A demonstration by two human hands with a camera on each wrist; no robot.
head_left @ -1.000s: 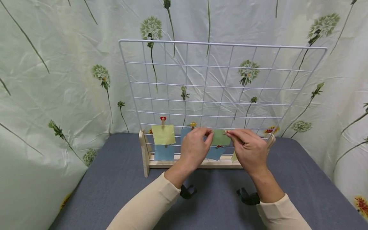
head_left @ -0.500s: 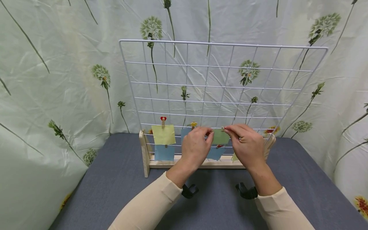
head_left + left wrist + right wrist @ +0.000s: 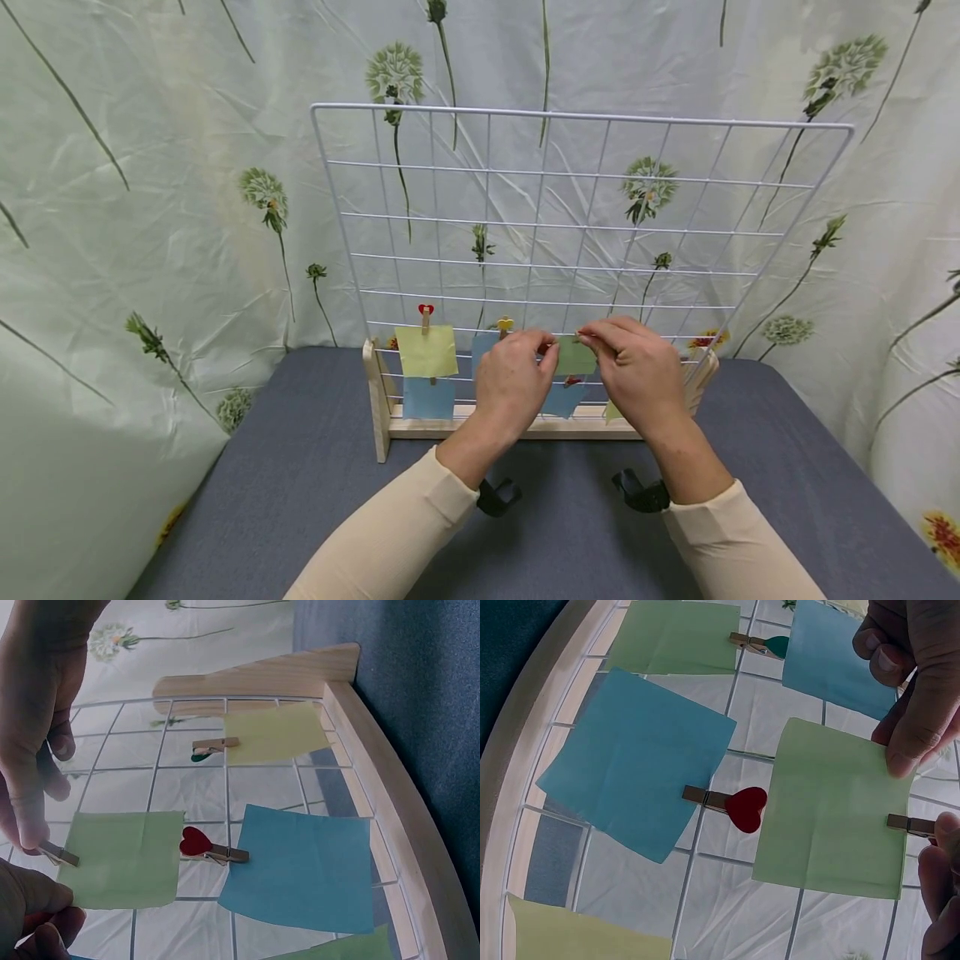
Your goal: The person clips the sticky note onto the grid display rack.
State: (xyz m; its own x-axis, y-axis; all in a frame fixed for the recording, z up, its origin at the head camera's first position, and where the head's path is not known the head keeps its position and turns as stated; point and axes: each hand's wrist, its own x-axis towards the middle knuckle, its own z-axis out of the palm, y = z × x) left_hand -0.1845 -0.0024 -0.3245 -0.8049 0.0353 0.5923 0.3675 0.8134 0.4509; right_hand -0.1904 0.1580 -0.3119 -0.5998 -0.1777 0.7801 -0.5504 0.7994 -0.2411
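My left hand point(image 3: 513, 379) pinches the top left corner of a green paper note point(image 3: 576, 357) held up against the white wire grid point(image 3: 581, 117). At the note's top edge, my right hand point(image 3: 637, 367) pinches a small wooden clothespin point(image 3: 906, 823) between thumb and fingertips, its jaws over the paper; the fingers hide its far end. Just below hangs a blue note point(image 3: 304, 870), fixed to a wire by a clothespin with a red heart point(image 3: 196, 841). A yellow note point(image 3: 274, 735) with its own clothespin hangs low on the right.
A wooden stand point(image 3: 380, 404) holds the grid on a dark grey-blue table point(image 3: 315, 500). On the left hang a yellow note point(image 3: 426, 352), a blue note point(image 3: 428, 398) and another blue note point(image 3: 480, 346) partly behind the left hand. A flowered cloth point(image 3: 187, 250) covers the back.
My right hand has moved left and slightly up along the green note's top edge with the clothespin. The left hand has stayed almost in place on the corner.
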